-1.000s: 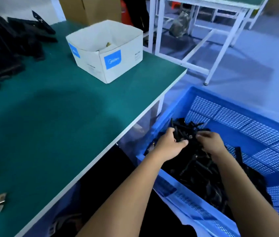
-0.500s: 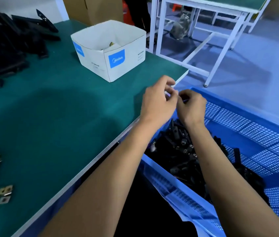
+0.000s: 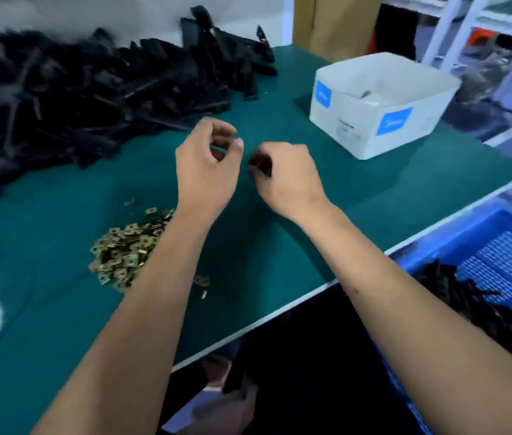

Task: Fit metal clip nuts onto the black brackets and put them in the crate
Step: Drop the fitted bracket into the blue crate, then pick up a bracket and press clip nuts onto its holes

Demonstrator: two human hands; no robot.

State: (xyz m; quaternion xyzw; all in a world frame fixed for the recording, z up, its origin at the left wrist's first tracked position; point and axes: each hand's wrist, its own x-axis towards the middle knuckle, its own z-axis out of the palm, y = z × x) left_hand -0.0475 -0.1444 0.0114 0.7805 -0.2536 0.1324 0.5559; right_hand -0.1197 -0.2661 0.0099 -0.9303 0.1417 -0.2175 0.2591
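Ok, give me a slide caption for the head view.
Both hands hover over the green table between the clip nuts and blue crate.

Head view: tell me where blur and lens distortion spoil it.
Head view: motion blur smears the black bracket pile at far left and softens both the left hand and right hand; the clip nut pile stays fairly readable; wide-angle distortion bows the table edge and stretches the forearms near the bottom corners.
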